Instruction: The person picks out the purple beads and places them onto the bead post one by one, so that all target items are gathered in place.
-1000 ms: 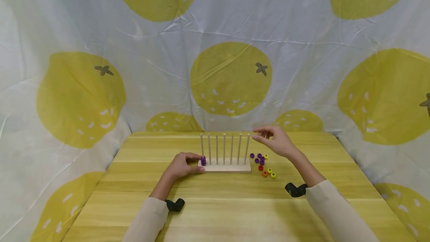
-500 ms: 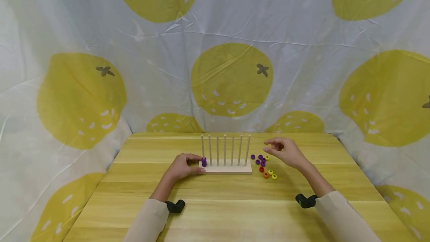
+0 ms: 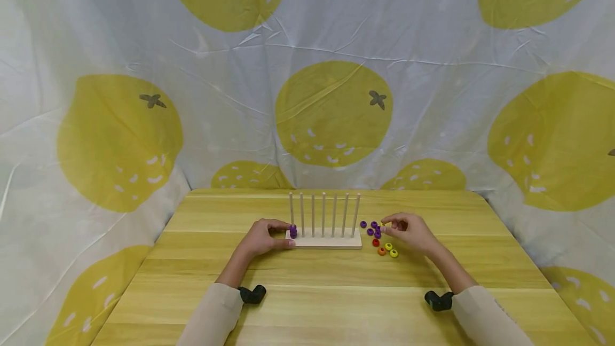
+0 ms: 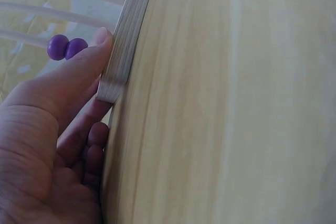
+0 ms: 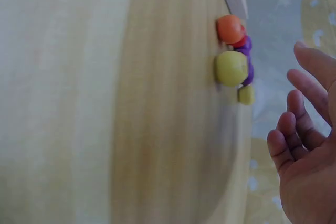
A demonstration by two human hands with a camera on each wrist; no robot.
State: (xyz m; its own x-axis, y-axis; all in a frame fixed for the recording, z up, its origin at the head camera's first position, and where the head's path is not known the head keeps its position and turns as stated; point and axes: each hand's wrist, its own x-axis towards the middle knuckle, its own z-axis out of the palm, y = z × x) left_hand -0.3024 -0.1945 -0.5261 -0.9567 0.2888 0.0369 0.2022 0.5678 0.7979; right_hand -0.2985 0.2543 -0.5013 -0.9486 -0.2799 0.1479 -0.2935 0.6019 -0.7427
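Observation:
My left hand (image 3: 259, 238) grips the left end of a wooden peg rack (image 3: 326, 244), thumb on the front of its base. In the left wrist view the thumb (image 4: 79, 77) presses the base's edge and other fingers lie beyond the corner. Purple beads (image 3: 293, 232) are stacked low on the leftmost upright peg; the other pegs carry none. My right hand (image 3: 412, 233) hovers at the loose beads, thumb and fingers apart with nothing between them. Its fingertips overlap a yellow bead and purple beads (image 3: 370, 232) in the head view. The right wrist view shows the relaxed right hand (image 5: 310, 150) beside the beads.
Nearer the front lie a red bead (image 3: 376, 243), an orange bead (image 3: 381, 251) and yellow beads (image 3: 394, 253), right of the rack. Everything stands on a wooden table (image 3: 326, 308). A lemon-print curtain (image 3: 331, 113) hangs behind its far edge.
My right hand has moved away from the rack's right end, rightward and down to the loose beads. The left hand keeps its grip on the rack.

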